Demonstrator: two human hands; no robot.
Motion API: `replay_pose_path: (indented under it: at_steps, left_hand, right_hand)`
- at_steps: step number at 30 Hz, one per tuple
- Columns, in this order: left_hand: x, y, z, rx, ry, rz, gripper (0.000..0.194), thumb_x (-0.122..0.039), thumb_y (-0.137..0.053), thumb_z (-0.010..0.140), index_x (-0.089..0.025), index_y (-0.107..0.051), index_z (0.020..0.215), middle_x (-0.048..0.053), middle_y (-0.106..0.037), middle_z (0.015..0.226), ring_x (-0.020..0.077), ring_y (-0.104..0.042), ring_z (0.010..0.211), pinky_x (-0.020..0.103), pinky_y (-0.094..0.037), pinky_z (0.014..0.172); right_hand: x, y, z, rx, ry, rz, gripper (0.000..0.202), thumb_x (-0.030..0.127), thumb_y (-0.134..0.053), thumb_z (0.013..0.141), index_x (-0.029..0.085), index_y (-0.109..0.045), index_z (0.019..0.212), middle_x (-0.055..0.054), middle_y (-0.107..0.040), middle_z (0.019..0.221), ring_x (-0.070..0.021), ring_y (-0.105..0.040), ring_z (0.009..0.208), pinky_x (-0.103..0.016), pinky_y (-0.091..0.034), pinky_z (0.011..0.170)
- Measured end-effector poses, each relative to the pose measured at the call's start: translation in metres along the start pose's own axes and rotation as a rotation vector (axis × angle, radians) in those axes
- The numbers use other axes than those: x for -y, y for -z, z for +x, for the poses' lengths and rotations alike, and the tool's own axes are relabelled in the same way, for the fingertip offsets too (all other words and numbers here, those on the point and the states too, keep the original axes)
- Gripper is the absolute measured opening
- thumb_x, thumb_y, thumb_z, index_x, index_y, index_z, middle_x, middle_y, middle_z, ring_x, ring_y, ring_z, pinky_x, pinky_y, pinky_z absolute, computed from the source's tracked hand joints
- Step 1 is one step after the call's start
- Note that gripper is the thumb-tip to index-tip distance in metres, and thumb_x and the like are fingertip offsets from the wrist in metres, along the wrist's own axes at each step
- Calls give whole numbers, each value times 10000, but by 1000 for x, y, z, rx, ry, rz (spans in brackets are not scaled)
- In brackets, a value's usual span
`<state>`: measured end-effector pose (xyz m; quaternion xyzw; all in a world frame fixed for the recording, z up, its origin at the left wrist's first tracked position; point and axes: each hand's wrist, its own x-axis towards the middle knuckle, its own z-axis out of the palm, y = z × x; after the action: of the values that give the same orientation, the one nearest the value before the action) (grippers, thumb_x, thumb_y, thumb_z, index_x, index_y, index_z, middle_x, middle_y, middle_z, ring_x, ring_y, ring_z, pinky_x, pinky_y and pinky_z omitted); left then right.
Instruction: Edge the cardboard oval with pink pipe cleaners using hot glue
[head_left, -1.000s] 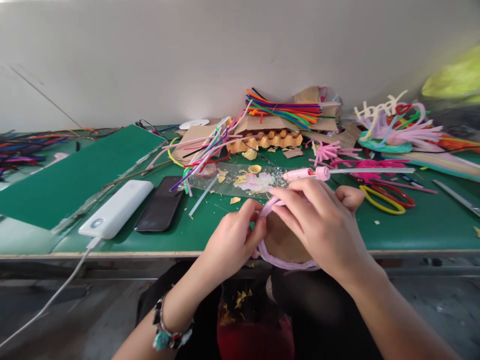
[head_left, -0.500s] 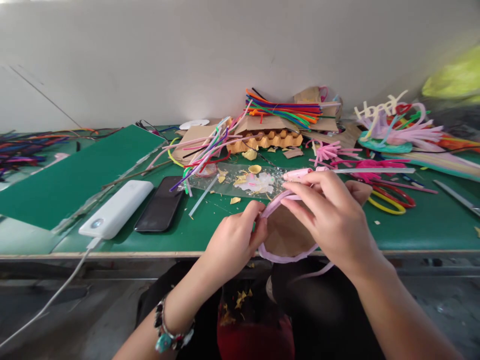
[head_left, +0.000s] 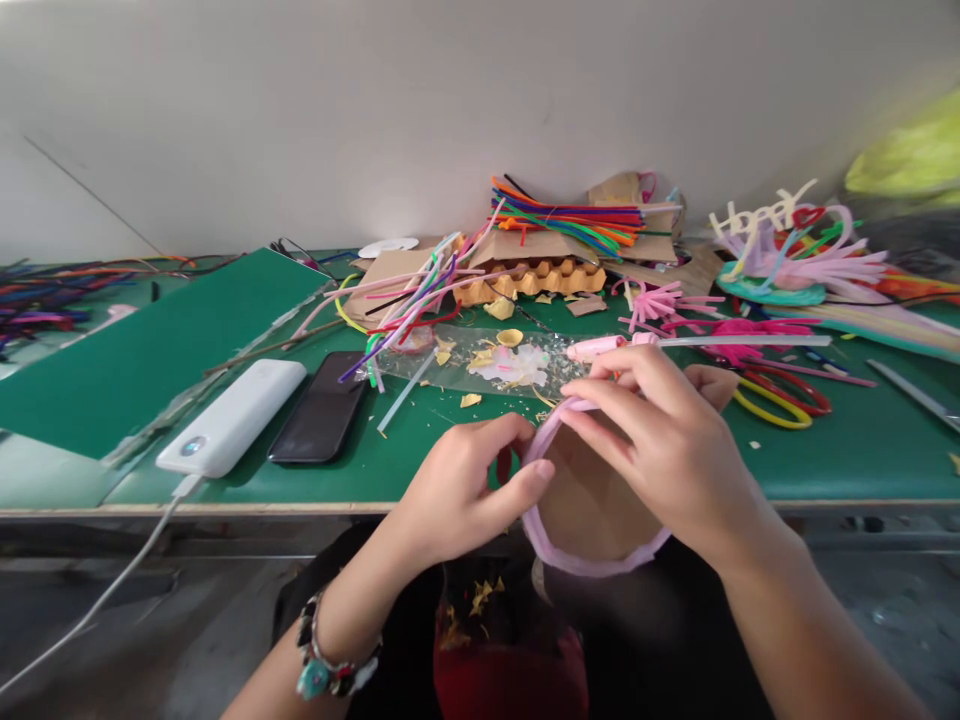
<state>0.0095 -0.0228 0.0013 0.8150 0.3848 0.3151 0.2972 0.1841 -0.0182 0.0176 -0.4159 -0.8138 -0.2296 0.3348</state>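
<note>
A round piece of brown cardboard [head_left: 600,490], its edge lined with a fuzzy lilac pipe cleaner [head_left: 577,562], is held up at the table's front edge. My left hand [head_left: 469,485] grips its left side, the thumb over the rim and the fingers behind. At the top of the rim, my right hand [head_left: 660,430] pinches the lilac strip between thumb and fingertips. Just behind my right hand lies a pink glue gun [head_left: 596,347] with a translucent stick [head_left: 750,341]; my fingers partly hide it.
A white power bank [head_left: 232,415] with a cable and a black phone [head_left: 319,410] lie at left. Behind are an egg carton [head_left: 536,280], a bundle of coloured pipe cleaners [head_left: 570,220] and a plastic sheet [head_left: 457,365] with yellow scraps. Red and yellow scissors handles [head_left: 780,405] lie right.
The cardboard disc has tilted, its lower edge now lower and nearer me. My left thumb has stretched out over the rim. The loose lilac tail below the disc no longer shows.
</note>
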Motion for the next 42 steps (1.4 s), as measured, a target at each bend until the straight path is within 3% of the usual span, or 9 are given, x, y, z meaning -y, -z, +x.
replay_pose_path:
  at_steps: [6,14,21,29,42]
  left_hand:
    - [-1,-3,3,39,64,-21,209,-241,-439,827,-174,-414,630,-66,-381,552,69,-371,495,181,-280,464]
    - [-2,-7,2,42,140,0,193,-202,-404,826,-178,-431,637,-59,-425,521,70,-430,450,168,-300,421]
    - [-1,-6,3,37,170,43,224,-192,-392,799,-196,-342,582,-65,-420,452,73,-412,403,173,-261,412]
    - [-4,-8,4,-46,166,198,246,-162,-406,747,-204,-269,548,-80,-282,438,76,-300,392,205,-198,434]
    - [-4,-9,2,-10,123,193,235,-179,-381,785,-198,-277,575,-62,-317,499,85,-326,443,214,-197,460]
  right_hand:
    - [8,5,0,70,53,36,96,214,-539,823,171,-623,809,-16,-587,827,-94,-502,660,-306,-211,624]
    - [9,5,-1,155,35,115,163,203,-459,864,183,-612,917,-36,-572,896,-105,-500,705,-290,-249,659]
    - [1,12,-1,135,44,45,151,238,-500,843,187,-605,939,-44,-584,937,-126,-543,737,-300,-269,676]
    - [2,11,-3,45,22,-74,119,248,-565,803,165,-613,873,-30,-627,879,-117,-550,670,-308,-244,680]
    - [3,7,-7,74,-29,-63,149,217,-485,857,160,-618,820,-28,-634,859,-115,-557,713,-302,-235,651]
